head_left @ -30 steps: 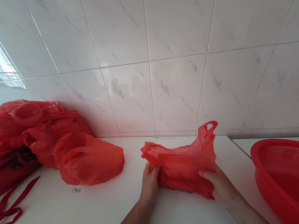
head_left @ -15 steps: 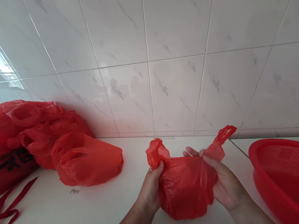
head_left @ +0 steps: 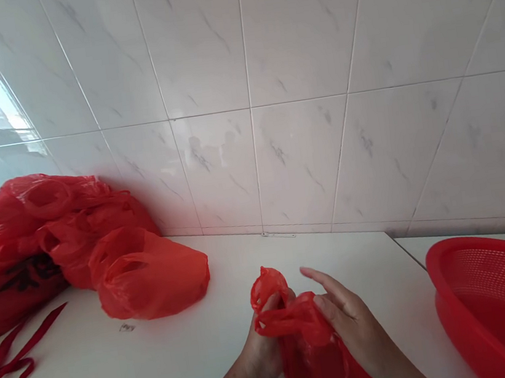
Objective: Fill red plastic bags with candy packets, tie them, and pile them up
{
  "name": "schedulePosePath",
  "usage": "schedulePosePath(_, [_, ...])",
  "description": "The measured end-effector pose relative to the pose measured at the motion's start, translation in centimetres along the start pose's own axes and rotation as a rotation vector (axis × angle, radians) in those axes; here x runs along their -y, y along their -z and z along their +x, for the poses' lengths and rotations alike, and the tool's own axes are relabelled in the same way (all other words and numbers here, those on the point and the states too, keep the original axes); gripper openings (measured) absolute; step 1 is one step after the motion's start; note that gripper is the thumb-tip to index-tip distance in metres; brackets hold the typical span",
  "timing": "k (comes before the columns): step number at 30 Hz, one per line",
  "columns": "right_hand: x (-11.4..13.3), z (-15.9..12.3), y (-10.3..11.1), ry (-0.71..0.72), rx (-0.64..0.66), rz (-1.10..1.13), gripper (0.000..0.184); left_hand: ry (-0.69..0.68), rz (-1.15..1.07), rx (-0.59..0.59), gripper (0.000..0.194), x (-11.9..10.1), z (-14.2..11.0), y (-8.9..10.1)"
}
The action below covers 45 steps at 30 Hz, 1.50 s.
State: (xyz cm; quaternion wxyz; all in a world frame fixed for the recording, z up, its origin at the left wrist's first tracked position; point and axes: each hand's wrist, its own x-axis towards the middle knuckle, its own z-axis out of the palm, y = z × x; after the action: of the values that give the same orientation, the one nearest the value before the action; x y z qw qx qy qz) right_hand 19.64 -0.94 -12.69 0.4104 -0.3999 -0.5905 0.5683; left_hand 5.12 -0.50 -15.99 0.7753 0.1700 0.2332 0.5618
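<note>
A red plastic carrier bag hangs in front of me, its lower part filled out by contents I cannot make out. My left hand is closed on the bag's gathered top. One handle loop stands up beside the thumb; the other lies folded leftward across that hand. My right hand rests against the bag's right side, index finger stretched out and thumb apart, touching the plastic. Its other fingers are mostly hidden.
On the left lie a filled red plastic bag and a heap of red bags, with a dark red strap in front. A red perforated basket stands at the right. A tiled wall backs the white table.
My right hand has brought the right handle leftward over the left hand and its index finger now stretches out. The bag has turned and dropped lower.
</note>
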Motion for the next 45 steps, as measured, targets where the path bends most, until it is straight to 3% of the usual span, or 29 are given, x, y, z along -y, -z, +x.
schedulePosePath(3, [0.0, 0.3, -0.5, -0.118, -0.024, -0.047, 0.071, 0.007, 0.068, -0.066, 0.034, 0.3, 0.0, -0.3])
schedulePosePath(6, [-0.2, 0.5, -1.2, -0.155, 0.055, 0.004, 0.074, -0.063, 0.226, -0.111, 0.040, 0.6, 0.0, -0.9])
schedulePosePath(8, [-0.6, 0.7, -1.5, -0.118, 0.080, 0.033, 0.054, -0.145, 0.384, -0.039, 0.034, 0.8, 0.0, -1.2])
schedulePosePath(10, [-1.3, 1.2, -1.5, -0.083, 0.049, 0.055, 0.020, -0.206, 0.502, 0.015, 0.025, 1.0, -0.1, -1.2])
schedulePosePath(11, [-1.7, 1.4, -1.4, -0.083, 0.016, 0.077, 0.012, -0.219, 0.535, 0.016, 0.020, 1.0, -0.1, -1.2])
schedulePosePath(12, [-2.0, 1.7, -1.2, -0.096, -0.021, 0.111, 0.017, -0.211, 0.557, 0.012, 0.017, 1.1, -0.2, -1.1])
schedulePosePath(17, [-3.4, 2.3, -0.5, -0.160, -0.125, 0.240, 0.028, -0.193, 0.603, 0.165, 0.061, 1.2, -0.5, -0.8])
schedulePosePath(18, [-3.5, 2.3, -0.4, -0.154, -0.134, 0.208, 0.028, -0.213, 0.611, 0.191, 0.060, 1.2, -0.5, -0.8])
schedulePosePath(21, [-3.5, 1.9, -0.4, -0.115, -0.114, 0.087, 0.031, -0.209, 0.640, 0.180, 0.033, 1.2, -0.2, -0.8])
schedulePosePath(25, [-3.2, 1.2, 0.1, -0.059, 0.028, 0.173, 0.030, -0.165, 0.693, 0.089, 0.044, 1.0, 0.2, -0.6])
schedulePosePath(29, [-2.8, 1.1, 0.6, -0.007, 0.161, 0.248, 0.036, -0.136, 0.551, 0.022, 0.033, 0.6, 0.4, -0.3])
schedulePosePath(32, [-2.4, 1.3, 0.1, -0.047, 0.053, 0.165, 0.025, -0.192, 0.557, -0.074, 0.029, 0.3, 0.0, -0.3])
schedulePosePath(35, [-2.2, 1.5, -0.2, -0.099, -0.069, 0.196, 0.030, -0.257, 0.659, -0.021, 0.014, 0.1, -0.5, -0.6])
schedulePosePath(39, [-2.8, 1.6, 0.4, -0.101, 0.037, 0.383, 0.030, -0.355, 0.769, 0.092, 0.018, 0.1, -1.0, -0.8])
schedulePosePath(42, [-3.0, 1.5, 0.8, -0.118, 0.070, 0.457, 0.034, -0.446, 0.912, 0.036, 0.021, 0.2, -0.9, -0.4])
schedulePosePath(45, [-2.4, 1.3, 0.4, -0.120, 0.063, 0.302, 0.030, -0.494, 0.999, -0.017, 0.021, 0.5, -0.6, 0.1])
